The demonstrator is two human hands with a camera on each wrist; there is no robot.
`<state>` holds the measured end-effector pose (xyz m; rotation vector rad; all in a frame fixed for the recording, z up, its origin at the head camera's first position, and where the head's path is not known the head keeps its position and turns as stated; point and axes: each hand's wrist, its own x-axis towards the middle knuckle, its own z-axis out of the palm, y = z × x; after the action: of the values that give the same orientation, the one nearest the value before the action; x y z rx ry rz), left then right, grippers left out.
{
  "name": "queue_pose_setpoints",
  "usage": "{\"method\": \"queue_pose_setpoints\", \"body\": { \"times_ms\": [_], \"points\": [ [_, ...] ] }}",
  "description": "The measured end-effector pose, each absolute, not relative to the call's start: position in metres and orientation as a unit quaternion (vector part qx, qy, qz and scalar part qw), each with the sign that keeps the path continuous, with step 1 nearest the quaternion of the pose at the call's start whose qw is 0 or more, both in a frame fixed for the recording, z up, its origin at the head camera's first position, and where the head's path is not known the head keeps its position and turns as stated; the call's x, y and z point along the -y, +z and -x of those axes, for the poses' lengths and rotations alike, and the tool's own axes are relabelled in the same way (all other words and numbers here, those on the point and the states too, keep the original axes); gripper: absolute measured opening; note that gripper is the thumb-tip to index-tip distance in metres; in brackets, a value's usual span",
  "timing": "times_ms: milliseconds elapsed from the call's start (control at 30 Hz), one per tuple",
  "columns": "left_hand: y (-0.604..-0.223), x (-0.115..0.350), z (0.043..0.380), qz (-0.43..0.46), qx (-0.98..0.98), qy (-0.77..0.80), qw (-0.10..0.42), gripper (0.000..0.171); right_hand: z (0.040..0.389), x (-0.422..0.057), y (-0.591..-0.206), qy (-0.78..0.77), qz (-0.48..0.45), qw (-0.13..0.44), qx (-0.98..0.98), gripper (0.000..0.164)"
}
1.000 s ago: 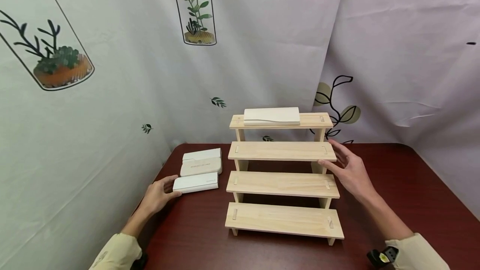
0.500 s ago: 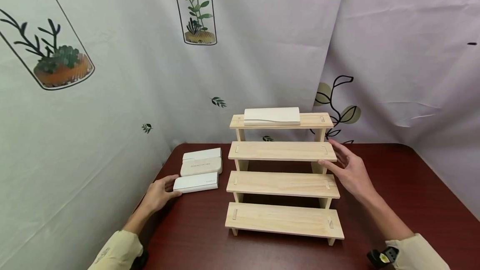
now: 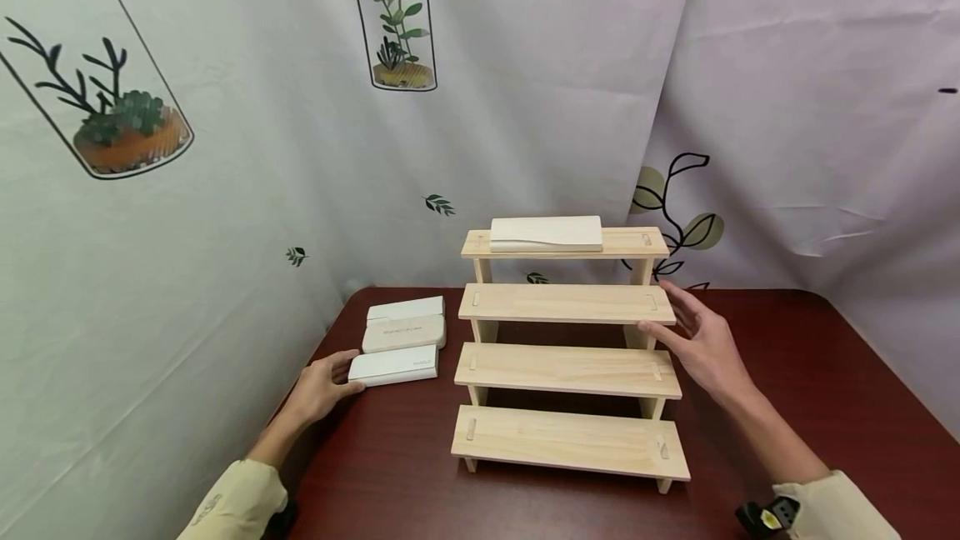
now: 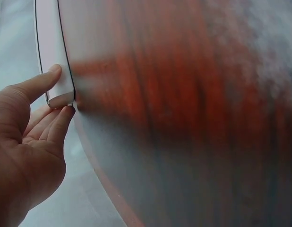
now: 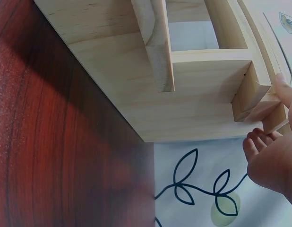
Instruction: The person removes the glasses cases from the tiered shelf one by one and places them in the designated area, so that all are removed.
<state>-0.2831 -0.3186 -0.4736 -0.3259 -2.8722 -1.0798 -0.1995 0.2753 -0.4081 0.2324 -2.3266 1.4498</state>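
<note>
My left hand [image 3: 318, 390] is at the left end of the nearest white glasses case [image 3: 393, 365], a slim, long case lying on the table. In the left wrist view the thumb lies on one face of that case [image 4: 58, 85] and the fingers curl at its end. My right hand [image 3: 701, 348] holds the right end of the second-highest step of a pale wooden stepped rack [image 3: 566, 369], thumb at the front edge and fingers behind. The right wrist view shows the rack's side panel [image 5: 193, 109] with the hand [image 5: 276, 146] at its corner.
Behind the left hand's case lie a beige case [image 3: 403, 333] and another white case [image 3: 405, 309]. A cream case with a wavy flap [image 3: 546, 234] lies on the rack's top step. The dark red table [image 3: 375, 473] meets a plant-printed cloth [image 3: 525, 132] at the back.
</note>
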Motion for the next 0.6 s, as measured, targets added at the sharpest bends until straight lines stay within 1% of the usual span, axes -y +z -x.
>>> {"method": "queue_pose_setpoints", "body": {
  "times_ms": [600],
  "points": [
    [-0.4712, 0.3204, 0.2832, 0.089, 0.912, -0.397, 0.050, 0.064, 0.2002, -0.2760, -0.4088, 0.518, -0.085, 0.195, 0.829, 0.082]
  ]
}}
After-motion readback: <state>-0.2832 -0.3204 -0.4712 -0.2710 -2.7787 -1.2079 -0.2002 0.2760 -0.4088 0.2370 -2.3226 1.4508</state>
